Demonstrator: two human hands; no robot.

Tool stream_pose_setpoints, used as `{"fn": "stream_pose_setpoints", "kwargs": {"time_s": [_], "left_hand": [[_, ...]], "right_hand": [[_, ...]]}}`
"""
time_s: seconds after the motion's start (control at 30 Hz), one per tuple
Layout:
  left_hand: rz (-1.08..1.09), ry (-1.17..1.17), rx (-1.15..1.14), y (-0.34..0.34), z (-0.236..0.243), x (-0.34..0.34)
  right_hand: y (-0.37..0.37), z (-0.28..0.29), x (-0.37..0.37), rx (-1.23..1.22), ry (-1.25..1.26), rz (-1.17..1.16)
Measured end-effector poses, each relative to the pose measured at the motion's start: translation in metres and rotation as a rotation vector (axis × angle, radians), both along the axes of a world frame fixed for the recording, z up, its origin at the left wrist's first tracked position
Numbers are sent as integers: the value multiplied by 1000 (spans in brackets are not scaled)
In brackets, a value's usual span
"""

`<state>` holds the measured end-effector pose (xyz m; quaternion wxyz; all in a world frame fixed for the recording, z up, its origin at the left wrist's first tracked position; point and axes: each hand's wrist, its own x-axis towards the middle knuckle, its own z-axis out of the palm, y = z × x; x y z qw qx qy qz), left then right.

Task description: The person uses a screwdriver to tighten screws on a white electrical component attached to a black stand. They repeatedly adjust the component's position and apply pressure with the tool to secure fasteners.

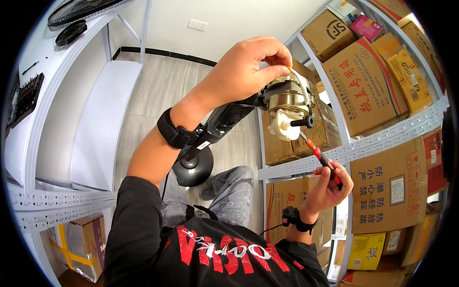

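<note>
My left hand (256,69) is closed, pinching the yellow-tipped end of a pale cable (301,86) above the exposed metal motor (283,95) of a standing fan, with a black column (224,122) and round base (193,167). On the motor's front is a cream plastic housing (282,125) with a black stub sticking out. My right hand (332,186) grips a red and black screwdriver (323,159) from below. Its shaft points up to the lower right side of that housing; whether the tip touches cannot be made out.
Metal racking (344,150) on the right holds stacked cardboard boxes (385,184). A white shelving unit (95,119) on the left carries round black wire grilles (79,12) and a dark tray (26,98). A taped box (86,244) sits at lower left. My legs (224,191) are beside the fan base.
</note>
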<state>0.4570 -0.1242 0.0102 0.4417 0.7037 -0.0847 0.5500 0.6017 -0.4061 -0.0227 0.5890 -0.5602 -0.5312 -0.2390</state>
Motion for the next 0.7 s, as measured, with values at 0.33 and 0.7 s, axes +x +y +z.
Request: {"fn": "stream_pose_setpoints", "kwargs": {"time_s": [0.33,0.7], "left_hand": [[-38,-78,-253,-20,-30,2],[81,-222,-342,-38,-28,30]], "right_hand": [[1,-10,3,25,11,21],[-1,-14,2,37,25,32]]}}
